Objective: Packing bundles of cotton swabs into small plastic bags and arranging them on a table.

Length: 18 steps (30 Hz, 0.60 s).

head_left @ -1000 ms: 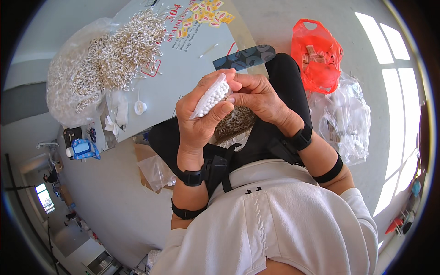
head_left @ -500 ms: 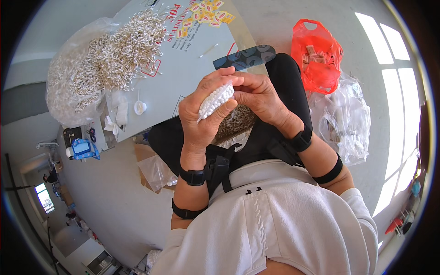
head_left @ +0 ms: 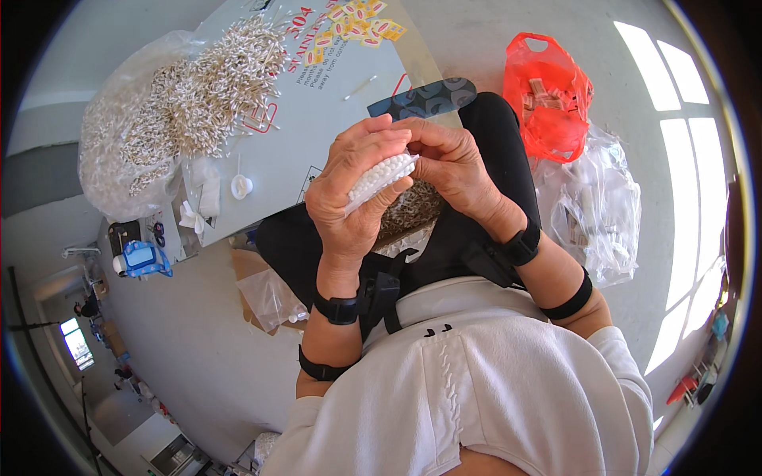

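My left hand [head_left: 341, 190] is closed round a bundle of cotton swabs [head_left: 382, 179], their white tips packed together and facing me. Clear plastic film seems to cover the tips. At the bundle's upper right end, the fingers of my right hand [head_left: 452, 163] pinch the film's edge; their tips are partly hidden. Beneath my hands, between my knees, a container of loose cotton swabs [head_left: 417, 208] shows in part. The big heap of swabs [head_left: 226, 87] lies on the table to the left, partly in a clear bag [head_left: 99, 170].
The table [head_left: 294, 143] carries several yellow-and-white labels [head_left: 357, 30], a single swab [head_left: 361, 87] and a small white round piece [head_left: 241, 187]. A blue packet [head_left: 144, 260] lies at its left. On the floor are a red bag [head_left: 556, 131], a clear bag [head_left: 607, 214] and cardboard [head_left: 248, 274].
The bundle has tilted flatter, its end turning to the right, and clear film now shows over the tips. My right fingers have shifted to the film's edge.
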Each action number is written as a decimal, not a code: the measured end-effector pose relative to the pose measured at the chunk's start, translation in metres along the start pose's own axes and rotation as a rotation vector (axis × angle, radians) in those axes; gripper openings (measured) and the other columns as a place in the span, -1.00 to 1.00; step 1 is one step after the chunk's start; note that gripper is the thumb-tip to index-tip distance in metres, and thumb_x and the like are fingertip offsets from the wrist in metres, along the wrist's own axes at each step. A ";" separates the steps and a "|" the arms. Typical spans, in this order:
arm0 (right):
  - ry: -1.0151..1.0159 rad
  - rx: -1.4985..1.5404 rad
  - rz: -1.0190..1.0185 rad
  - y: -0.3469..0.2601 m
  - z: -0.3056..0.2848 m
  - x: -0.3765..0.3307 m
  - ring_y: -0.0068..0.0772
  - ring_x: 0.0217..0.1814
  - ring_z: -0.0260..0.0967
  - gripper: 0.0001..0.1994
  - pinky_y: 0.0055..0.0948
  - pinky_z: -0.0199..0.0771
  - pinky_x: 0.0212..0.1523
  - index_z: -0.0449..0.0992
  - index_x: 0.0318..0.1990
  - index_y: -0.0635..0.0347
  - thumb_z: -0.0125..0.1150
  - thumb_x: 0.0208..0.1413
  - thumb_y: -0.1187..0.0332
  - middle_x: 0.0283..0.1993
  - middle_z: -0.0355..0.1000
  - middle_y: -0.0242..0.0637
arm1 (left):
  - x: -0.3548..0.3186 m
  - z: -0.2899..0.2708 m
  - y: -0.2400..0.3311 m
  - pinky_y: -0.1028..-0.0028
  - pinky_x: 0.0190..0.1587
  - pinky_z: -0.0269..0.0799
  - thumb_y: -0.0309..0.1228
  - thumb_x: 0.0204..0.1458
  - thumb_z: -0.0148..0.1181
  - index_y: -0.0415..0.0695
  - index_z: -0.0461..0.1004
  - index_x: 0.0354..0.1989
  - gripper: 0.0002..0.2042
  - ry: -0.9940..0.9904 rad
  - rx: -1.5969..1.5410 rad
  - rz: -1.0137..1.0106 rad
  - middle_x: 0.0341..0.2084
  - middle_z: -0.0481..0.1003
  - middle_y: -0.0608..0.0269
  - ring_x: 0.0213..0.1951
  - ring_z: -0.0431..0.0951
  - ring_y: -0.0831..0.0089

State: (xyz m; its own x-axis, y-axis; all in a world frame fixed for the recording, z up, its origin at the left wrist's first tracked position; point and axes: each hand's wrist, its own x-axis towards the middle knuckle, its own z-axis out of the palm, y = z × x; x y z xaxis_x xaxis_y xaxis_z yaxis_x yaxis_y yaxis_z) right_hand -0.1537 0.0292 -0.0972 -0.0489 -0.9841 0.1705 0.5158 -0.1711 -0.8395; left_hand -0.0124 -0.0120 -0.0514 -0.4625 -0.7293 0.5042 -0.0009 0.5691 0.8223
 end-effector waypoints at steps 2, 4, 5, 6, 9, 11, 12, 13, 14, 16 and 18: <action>0.000 -0.003 -0.008 0.001 0.000 0.000 -0.62 -0.12 0.35 -0.75 -0.62 0.41 -0.09 0.47 -0.11 0.32 0.20 0.01 0.59 -0.15 0.43 -0.36 | 0.000 0.000 0.000 0.35 0.02 0.36 -0.49 -0.22 0.36 -0.22 0.54 -0.23 -0.70 -0.016 0.030 -0.001 -0.25 0.56 0.20 -0.02 0.46 0.21; 0.001 -0.007 -0.016 0.002 -0.001 0.000 -0.62 -0.12 0.36 -0.75 -0.62 0.42 -0.09 0.47 -0.11 0.32 0.20 0.01 0.60 -0.15 0.43 -0.36 | 0.000 -0.001 -0.001 0.35 0.02 0.37 -0.49 -0.22 0.36 -0.22 0.54 -0.23 -0.69 -0.020 0.031 -0.014 -0.24 0.55 0.20 -0.02 0.46 0.21; -0.004 -0.008 -0.013 0.002 -0.002 -0.001 -0.62 -0.12 0.35 -0.75 -0.62 0.42 -0.09 0.47 -0.10 0.32 0.19 0.02 0.61 -0.15 0.43 -0.36 | -0.001 -0.001 -0.002 0.36 0.02 0.37 -0.50 -0.23 0.37 -0.22 0.54 -0.22 -0.69 -0.023 0.032 -0.027 -0.24 0.55 0.20 -0.01 0.46 0.22; -0.009 -0.009 -0.011 0.003 -0.003 -0.001 -0.62 -0.12 0.35 -0.75 -0.62 0.41 -0.09 0.47 -0.10 0.32 0.18 0.02 0.61 -0.14 0.43 -0.36 | -0.001 -0.001 -0.002 0.36 0.02 0.37 -0.50 -0.23 0.37 -0.22 0.54 -0.22 -0.69 -0.024 0.030 -0.027 -0.24 0.55 0.20 -0.01 0.46 0.22; -0.009 -0.011 0.003 0.003 -0.002 0.000 -0.62 -0.11 0.35 -0.75 -0.62 0.41 -0.08 0.47 -0.10 0.32 0.16 0.02 0.63 -0.14 0.43 -0.36 | -0.002 -0.002 0.001 0.37 0.01 0.39 -0.51 -0.24 0.37 -0.22 0.53 -0.21 -0.67 0.008 0.010 -0.060 -0.23 0.55 0.19 -0.02 0.47 0.23; 0.001 -0.019 0.015 0.002 -0.002 0.000 -0.63 -0.11 0.35 -0.75 -0.62 0.41 -0.09 0.47 -0.10 0.33 0.16 0.02 0.63 -0.15 0.42 -0.37 | -0.001 -0.002 0.003 0.37 -0.01 0.40 -0.52 -0.25 0.37 -0.23 0.52 -0.21 -0.66 0.026 0.013 -0.057 -0.23 0.54 0.19 -0.04 0.48 0.24; 0.010 -0.026 0.027 0.002 -0.002 0.000 -0.63 -0.12 0.35 -0.75 -0.62 0.41 -0.09 0.47 -0.10 0.33 0.15 0.02 0.64 -0.15 0.42 -0.37 | 0.000 -0.002 0.003 0.37 -0.01 0.40 -0.52 -0.25 0.37 -0.23 0.52 -0.21 -0.66 0.026 0.012 -0.058 -0.23 0.54 0.19 -0.04 0.48 0.24; 0.010 -0.026 0.027 0.002 -0.003 0.000 -0.63 -0.12 0.35 -0.75 -0.62 0.41 -0.09 0.47 -0.10 0.33 0.15 0.02 0.64 -0.15 0.42 -0.37 | 0.000 -0.002 0.004 0.36 -0.01 0.40 -0.52 -0.25 0.37 -0.23 0.52 -0.21 -0.67 0.019 0.029 -0.045 -0.24 0.54 0.19 -0.06 0.49 0.24; -0.002 -0.035 0.016 0.002 -0.003 0.000 -0.63 -0.12 0.35 -0.75 -0.63 0.40 -0.09 0.47 -0.10 0.33 0.16 0.02 0.63 -0.15 0.42 -0.37 | 0.001 -0.002 0.005 0.36 -0.01 0.40 -0.52 -0.25 0.38 -0.23 0.52 -0.22 -0.67 0.011 0.047 -0.033 -0.25 0.54 0.18 -0.07 0.50 0.23; -0.013 -0.045 0.004 0.004 -0.004 0.001 -0.64 -0.12 0.35 -0.75 -0.63 0.40 -0.09 0.47 -0.10 0.33 0.17 0.02 0.63 -0.16 0.42 -0.37 | 0.001 -0.002 0.003 0.36 -0.02 0.40 -0.53 -0.25 0.38 -0.23 0.52 -0.23 -0.68 0.014 0.070 -0.019 -0.26 0.54 0.19 -0.08 0.50 0.23; -0.003 -0.031 0.010 0.005 -0.003 0.000 -0.64 -0.13 0.34 -0.76 -0.63 0.39 -0.09 0.47 -0.11 0.33 0.18 0.02 0.61 -0.17 0.42 -0.37 | 0.000 -0.002 0.001 0.36 -0.02 0.40 -0.53 -0.25 0.38 -0.23 0.52 -0.24 -0.69 0.018 0.093 -0.005 -0.27 0.54 0.19 -0.10 0.51 0.23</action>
State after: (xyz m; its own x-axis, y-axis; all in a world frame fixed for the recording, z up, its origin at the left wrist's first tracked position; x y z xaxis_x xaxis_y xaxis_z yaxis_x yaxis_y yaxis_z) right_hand -0.1541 0.0281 -0.1031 -0.0409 -0.9857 0.1635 0.4899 -0.1624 -0.8565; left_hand -0.0109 -0.0121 -0.0496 -0.4465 -0.7386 0.5050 -0.0865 0.5974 0.7972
